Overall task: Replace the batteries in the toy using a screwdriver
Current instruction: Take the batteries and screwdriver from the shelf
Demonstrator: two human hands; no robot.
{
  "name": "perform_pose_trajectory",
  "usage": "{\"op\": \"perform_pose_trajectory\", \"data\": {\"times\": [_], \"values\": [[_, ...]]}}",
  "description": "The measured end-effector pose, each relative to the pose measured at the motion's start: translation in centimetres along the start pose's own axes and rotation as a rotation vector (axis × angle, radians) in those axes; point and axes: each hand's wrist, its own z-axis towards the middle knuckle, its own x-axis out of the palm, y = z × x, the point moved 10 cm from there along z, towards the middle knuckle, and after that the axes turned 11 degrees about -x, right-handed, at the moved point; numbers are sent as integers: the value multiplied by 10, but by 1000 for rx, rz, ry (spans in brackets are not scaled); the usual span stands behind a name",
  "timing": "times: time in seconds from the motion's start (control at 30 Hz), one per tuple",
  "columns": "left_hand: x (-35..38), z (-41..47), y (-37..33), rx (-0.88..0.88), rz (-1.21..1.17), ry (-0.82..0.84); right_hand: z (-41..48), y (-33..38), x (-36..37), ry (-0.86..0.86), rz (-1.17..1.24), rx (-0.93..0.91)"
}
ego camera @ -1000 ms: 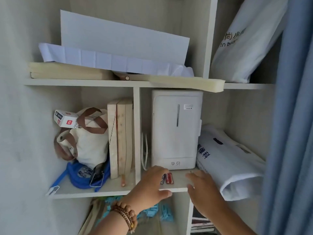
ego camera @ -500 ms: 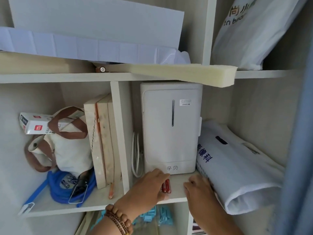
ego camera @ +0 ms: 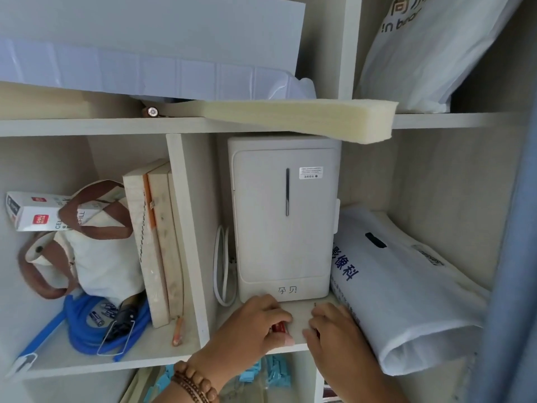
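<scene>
Batteries (ego camera: pixel 279 327) with red casings lie on the front edge of the shelf (ego camera: pixel 299 311), mostly hidden beneath the left hand (ego camera: pixel 251 330); only a red sliver shows between its curled fingers, so their number cannot be made out. The left hand arches over them, fingertips pressing down around the red casings, thumb lying along the shelf lip, a beaded bracelet (ego camera: pixel 191 381) on the wrist. Just beside it, the right hand (ego camera: pixel 334 330) rests knuckles-up on the same shelf, fingers bent; whether it grips anything cannot be told, though a tiny red speck shows under its fingers. Directly behind both hands stands a white appliance (ego camera: pixel 283 222), with a white printed bag (ego camera: pixel 406 289) lying to its right. More small batteries (ego camera: pixel 101 314) sit inside a blue coil in the left compartment.
</scene>
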Motion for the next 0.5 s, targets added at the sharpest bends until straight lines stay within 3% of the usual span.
{"op": "perform_pose_trajectory", "data": {"times": [0.37, 0.5], "values": [[-4, -10, 11, -72, -10, -57, 4, 3, -10, 62, 41, 83], [-5, -13, 9, -40, 25, -97, 7, 13, 8, 282, -176, -39]]}}
